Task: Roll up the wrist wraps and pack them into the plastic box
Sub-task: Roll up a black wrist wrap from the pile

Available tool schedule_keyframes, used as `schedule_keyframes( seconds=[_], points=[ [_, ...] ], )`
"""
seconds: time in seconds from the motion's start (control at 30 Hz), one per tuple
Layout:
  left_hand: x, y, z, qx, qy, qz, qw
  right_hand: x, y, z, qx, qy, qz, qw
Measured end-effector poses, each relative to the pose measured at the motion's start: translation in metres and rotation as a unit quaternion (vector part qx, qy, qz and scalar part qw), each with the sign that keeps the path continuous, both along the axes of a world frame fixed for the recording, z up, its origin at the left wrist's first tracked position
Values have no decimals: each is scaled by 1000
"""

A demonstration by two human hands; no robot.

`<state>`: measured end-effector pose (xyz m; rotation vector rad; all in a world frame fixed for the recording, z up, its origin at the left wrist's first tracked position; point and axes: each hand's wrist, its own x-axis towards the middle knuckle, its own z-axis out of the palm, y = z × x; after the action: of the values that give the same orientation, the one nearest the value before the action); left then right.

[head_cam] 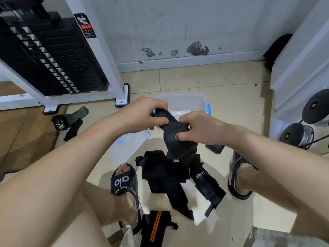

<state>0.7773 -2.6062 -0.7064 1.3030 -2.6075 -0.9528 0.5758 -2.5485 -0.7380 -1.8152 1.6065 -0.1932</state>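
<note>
Head view: beige tiled floor [222, 90] by a scuffed wall [178, 24]. In front of the plastic box [183, 102], left hand [144, 114] and right hand [197, 127] both pinch a black wrist wrap [173, 129].

Wrist wrap [173, 130] matt black cloth; box [185, 102] clear glossy plastic; floor [222, 86] smooth tile.

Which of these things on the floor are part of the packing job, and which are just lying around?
Part of the job:
- black wrap held by left hand and right hand
- clear plastic box
- its lid
- loose black wraps
- orange-striped wrap

Just lying about:
- weight stack
- dumbbells
- sandals
- strap by the machine, possibly another wrap
</note>
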Motion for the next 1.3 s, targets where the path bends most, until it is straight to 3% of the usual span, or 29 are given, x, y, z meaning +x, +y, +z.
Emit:
schedule_keyframes(
  seconds=[0.07,0.13,0.23,0.3,0.37,0.47,0.57,0.8,0.97,1.3],
  points=[
    [0,-1,1,-21,21,14,999,4,-1,5,-14,-37,-36,999],
    [-1,-2,0,-14,76,37,996,4,0,13,47,-143,-80,985],
    [-2,-5,0,23,199,73,977,0,5,25,215,-335,-90,913],
    [-3,-5,2,50,261,93,959,-2,7,29,267,-385,-76,880],
    [-4,-5,5,78,295,95,947,-4,8,30,249,-360,-73,896],
    [-5,-7,5,115,330,95,932,-11,5,27,103,-200,-119,967],
    [-8,-8,6,164,359,120,911,-21,0,22,-5,-111,-168,979],
    [-18,-4,15,235,397,189,867,-21,6,21,69,-274,-75,956],
    [-23,-9,12,264,398,269,836,-24,4,25,106,-351,-100,925],
    [-31,-13,-12,242,338,302,858,-29,4,24,131,-356,-164,911]
  ],
)
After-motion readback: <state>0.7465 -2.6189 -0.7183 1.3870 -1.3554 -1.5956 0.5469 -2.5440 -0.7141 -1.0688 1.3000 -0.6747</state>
